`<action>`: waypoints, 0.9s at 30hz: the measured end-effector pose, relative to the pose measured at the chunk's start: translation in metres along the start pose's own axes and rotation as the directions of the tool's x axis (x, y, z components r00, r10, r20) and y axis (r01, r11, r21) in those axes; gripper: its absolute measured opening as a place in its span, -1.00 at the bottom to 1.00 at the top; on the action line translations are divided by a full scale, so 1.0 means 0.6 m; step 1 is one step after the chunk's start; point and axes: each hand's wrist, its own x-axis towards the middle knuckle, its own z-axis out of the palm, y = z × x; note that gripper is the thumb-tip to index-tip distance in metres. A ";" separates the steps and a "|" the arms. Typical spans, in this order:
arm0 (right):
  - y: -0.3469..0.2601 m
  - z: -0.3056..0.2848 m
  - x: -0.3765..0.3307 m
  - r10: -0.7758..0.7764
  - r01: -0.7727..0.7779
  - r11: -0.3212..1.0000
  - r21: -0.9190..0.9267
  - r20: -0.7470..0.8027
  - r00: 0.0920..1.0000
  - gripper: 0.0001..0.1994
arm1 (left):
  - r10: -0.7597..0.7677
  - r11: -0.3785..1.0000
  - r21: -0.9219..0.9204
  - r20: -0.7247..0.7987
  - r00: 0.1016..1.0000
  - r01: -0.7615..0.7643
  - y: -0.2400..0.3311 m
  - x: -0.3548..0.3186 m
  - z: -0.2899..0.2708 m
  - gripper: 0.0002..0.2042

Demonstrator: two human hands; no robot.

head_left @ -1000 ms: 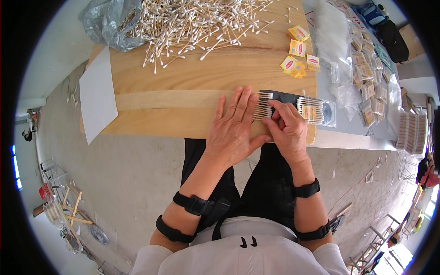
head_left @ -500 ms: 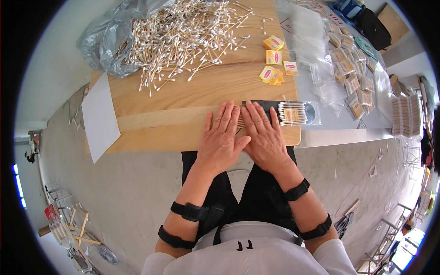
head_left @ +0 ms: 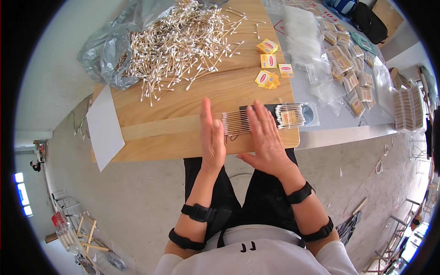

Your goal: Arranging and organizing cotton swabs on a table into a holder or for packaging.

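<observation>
A row of cotton swabs (head_left: 236,122) lies side by side on the wooden board (head_left: 183,110) near its front edge. My left hand (head_left: 211,135) stands on its edge with straight fingers, pressed against the left ends of the row. My right hand (head_left: 266,135) lies flat, palm down, over the row's right part. Just right of it, a clear bag of swabs with a yellow label (head_left: 291,114) sits on a dark round object (head_left: 307,113). Neither hand grips anything.
A big loose heap of cotton swabs (head_left: 178,41) and a grey plastic bag (head_left: 114,46) fill the board's far side. Yellow labels (head_left: 270,68) lie at mid right. Filled bags (head_left: 353,78) cover the grey table. A white sheet (head_left: 104,126) hangs at the left edge.
Both hands lay flat over the swabs before. My left hand has turned onto its edge at the left end of the row, uncovering the swabs, while the right stays flat.
</observation>
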 end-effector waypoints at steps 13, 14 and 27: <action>0.003 0.064 0.042 0.387 0.086 0.372 0.924 -0.239 0.890 -0.54 | -0.138 0.853 -0.518 -0.112 0.984 0.061 -0.034 0.030 0.027 -0.31; 0.004 0.059 0.043 0.383 0.095 0.363 0.927 -0.241 0.892 -0.55 | -0.136 0.829 -0.555 -0.082 0.987 0.068 -0.029 0.029 0.022 -0.34; 0.030 0.020 0.017 -0.174 0.140 0.955 -0.260 -0.110 0.979 -0.49 | -0.079 0.548 0.776 0.418 0.905 -0.311 0.013 -0.021 -0.022 -0.33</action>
